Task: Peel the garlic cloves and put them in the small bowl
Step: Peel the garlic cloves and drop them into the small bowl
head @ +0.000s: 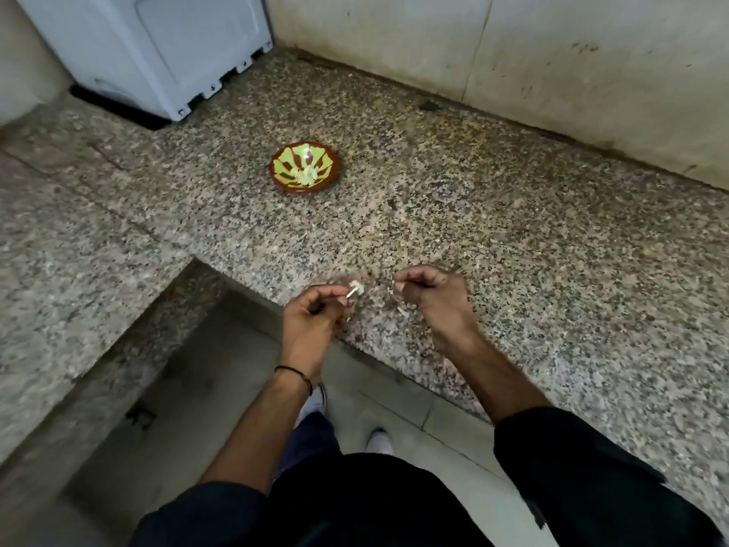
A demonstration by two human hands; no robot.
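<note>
2 hands hover over the front edge of the counter (513,230), a little apart. From here I see the left hand (311,309) pinching a garlic clove (354,289) at its fingertips. The right hand (434,298) has its fingers curled; through the blur I cannot tell whether they pinch anything. The small bowl (282,161) sits farther back, pale peeled cloves (305,174) inside.

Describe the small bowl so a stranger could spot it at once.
Start at the speckled granite counter, with a white appliance at its far left corner. Near the counter's middle, right of that appliance, sits the small bowl: round, brown-rimmed, lime green with brown streaks inside, the only dish there.
</note>
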